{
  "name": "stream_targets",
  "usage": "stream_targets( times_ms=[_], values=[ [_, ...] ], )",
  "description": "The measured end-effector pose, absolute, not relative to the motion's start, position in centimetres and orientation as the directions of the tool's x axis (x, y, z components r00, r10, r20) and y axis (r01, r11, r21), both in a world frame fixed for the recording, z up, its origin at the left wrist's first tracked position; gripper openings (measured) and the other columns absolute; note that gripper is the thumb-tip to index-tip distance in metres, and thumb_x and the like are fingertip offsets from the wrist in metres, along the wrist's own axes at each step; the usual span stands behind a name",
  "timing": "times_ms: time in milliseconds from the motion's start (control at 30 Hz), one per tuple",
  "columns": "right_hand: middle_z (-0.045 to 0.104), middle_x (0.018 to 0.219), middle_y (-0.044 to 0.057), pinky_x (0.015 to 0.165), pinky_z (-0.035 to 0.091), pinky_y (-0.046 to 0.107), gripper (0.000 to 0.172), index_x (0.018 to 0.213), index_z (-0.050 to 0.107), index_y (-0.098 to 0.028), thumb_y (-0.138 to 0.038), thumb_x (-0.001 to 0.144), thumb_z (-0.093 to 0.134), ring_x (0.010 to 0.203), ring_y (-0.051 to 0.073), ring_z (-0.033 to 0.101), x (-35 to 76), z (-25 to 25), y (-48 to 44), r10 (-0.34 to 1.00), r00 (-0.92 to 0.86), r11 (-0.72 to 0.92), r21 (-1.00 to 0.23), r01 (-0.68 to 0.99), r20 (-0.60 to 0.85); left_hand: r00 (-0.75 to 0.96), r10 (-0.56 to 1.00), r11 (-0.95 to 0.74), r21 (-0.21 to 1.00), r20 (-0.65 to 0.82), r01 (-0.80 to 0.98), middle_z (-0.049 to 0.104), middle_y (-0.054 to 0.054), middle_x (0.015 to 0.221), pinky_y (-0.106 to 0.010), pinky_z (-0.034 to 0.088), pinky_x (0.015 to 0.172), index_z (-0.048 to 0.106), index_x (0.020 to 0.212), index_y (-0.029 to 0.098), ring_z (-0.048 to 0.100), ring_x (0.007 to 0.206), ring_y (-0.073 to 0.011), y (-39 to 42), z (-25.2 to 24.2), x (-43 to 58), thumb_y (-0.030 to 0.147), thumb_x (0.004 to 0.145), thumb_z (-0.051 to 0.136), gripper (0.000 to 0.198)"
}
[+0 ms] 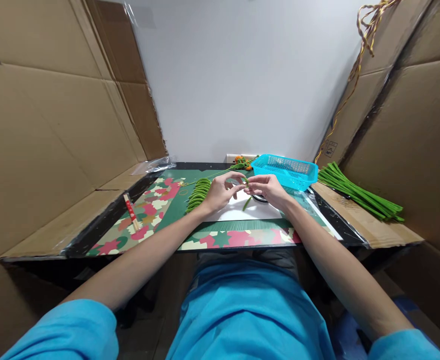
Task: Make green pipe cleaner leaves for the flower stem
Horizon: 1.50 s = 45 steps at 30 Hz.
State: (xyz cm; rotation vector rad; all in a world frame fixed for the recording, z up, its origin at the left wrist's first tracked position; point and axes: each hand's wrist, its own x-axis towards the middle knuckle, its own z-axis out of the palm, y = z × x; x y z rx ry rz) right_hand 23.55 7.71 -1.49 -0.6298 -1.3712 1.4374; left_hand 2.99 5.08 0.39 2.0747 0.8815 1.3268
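In the head view, my left hand (222, 192) and my right hand (268, 190) meet above a white sheet (227, 215). Both pinch a small piece of green stem (247, 183) between their fingertips; much of it is hidden by the fingers. Below them a short cut length of green stem (247, 203) lies on the sheet. A dark-rimmed round thing (260, 198) shows partly under my right hand; its kind is unclear. Just left of my left hand, several curved green pieces (198, 194) lie side by side in a neat row.
A blue plastic basket (285, 172) stands at the back right. Orange flowers (242, 162) lie beside it. Long green stems (358, 192) rest on cardboard at the right. Paper-wrapped chopsticks (131, 212) lie on the patterned mat (159, 200). Cardboard walls (54, 100) flank the table.
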Motion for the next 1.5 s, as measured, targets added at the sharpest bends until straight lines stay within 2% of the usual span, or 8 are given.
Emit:
stream_targets(
  times_ms=[200,333,567,800,933,1133,1433,1500],
  values=[
    [0.082,0.085,0.009,0.082,0.066,0.038,0.039,0.096,0.084,-0.016,-0.045,0.071,0.094,0.076,0.021,0.078,23.4,-1.4,7.3,0.862,-0.421,0.191,-0.95,-0.247,0.283,0.26,0.756,-0.651,0.735,0.601,0.191,0.074,-0.005,0.088,-0.02,0.051,0.045,0.074,0.11,0.015,0.064,0.052,-0.01,5.5,0.1,2.8,0.038,0.083,0.084,0.037],
    [0.082,0.086,0.008,0.081,0.067,0.037,0.04,0.095,0.082,-0.017,-0.048,0.073,0.094,0.08,0.022,0.079,23.3,-1.3,7.1,0.857,-0.406,0.213,-0.936,-0.279,0.316,0.257,0.759,-0.647,0.738,0.598,0.194,0.076,-0.007,0.084,-0.02,0.047,0.044,0.078,0.094,0.013,0.063,0.051,-0.0095,5.4,0.4,2.7,0.042,0.085,0.082,0.031],
    [0.083,0.102,0.012,0.073,0.067,0.033,0.044,0.102,0.079,-0.017,-0.051,0.077,0.092,0.082,0.022,0.08,23.3,-1.2,7.0,0.809,-0.492,0.17,-0.929,-0.328,0.322,0.195,0.831,-0.548,0.827,0.522,0.123,0.066,-0.002,0.062,-0.02,0.037,0.032,0.078,0.087,0.012,0.056,0.044,-0.011,5.4,0.9,3.0,0.059,0.078,0.085,0.048],
    [0.081,0.102,0.014,0.064,0.067,0.032,0.048,0.098,0.081,-0.015,-0.06,0.081,0.085,0.072,0.02,0.078,23.5,-1.2,6.6,0.789,-0.532,0.233,-0.951,-0.203,0.307,0.223,0.824,-0.555,0.821,0.52,0.135,0.069,-0.003,0.069,-0.021,0.039,0.036,0.075,0.085,0.013,0.055,0.043,-0.0088,5.3,0.9,3.1,0.063,0.077,0.083,0.051],
    [0.08,0.093,0.013,0.056,0.064,0.03,0.053,0.092,0.081,-0.013,-0.065,0.08,0.083,0.065,0.02,0.075,23.3,-1.1,6.3,0.772,-0.557,0.282,-0.95,-0.133,0.307,0.255,0.815,-0.567,0.809,0.521,0.159,0.07,-0.004,0.07,-0.021,0.04,0.039,0.074,0.081,0.013,0.055,0.045,-0.0088,5.4,0.7,3.1,0.062,0.077,0.084,0.051],
    [0.079,0.082,0.01,0.05,0.058,0.025,0.051,0.09,0.081,-0.013,-0.063,0.084,0.079,0.059,0.018,0.074,23.0,-1.1,6.1,0.745,-0.571,0.373,-0.925,-0.072,0.345,0.277,0.804,-0.58,0.795,0.526,0.174,0.071,-0.006,0.072,-0.021,0.042,0.041,0.074,0.081,0.012,0.056,0.046,-0.0091,5.3,0.6,3.0,0.059,0.077,0.086,0.049],
    [0.079,0.079,0.011,0.047,0.053,0.025,0.055,0.09,0.077,-0.013,-0.068,0.086,0.074,0.055,0.018,0.073,22.9,-1.2,6.1,0.739,-0.567,0.431,-0.902,-0.016,0.363,0.267,0.728,-0.684,0.646,0.631,0.34,0.075,-0.008,0.085,-0.022,0.047,0.049,0.077,0.083,0.014,0.061,0.057,-0.0105,4.8,0.7,3.1,0.052,0.086,0.08,0.038],
    [0.078,0.075,0.009,0.045,0.051,0.024,0.056,0.088,0.077,-0.014,-0.069,0.086,0.073,0.053,0.017,0.072,22.8,-1.1,6.0,0.753,-0.542,0.445,-0.895,0.002,0.373,0.27,0.744,-0.667,0.671,0.611,0.322,0.075,-0.008,0.086,-0.022,0.047,0.047,0.078,0.086,0.014,0.059,0.053,-0.0094,4.9,0.8,3.0,0.052,0.088,0.078,0.038]
  ],
)
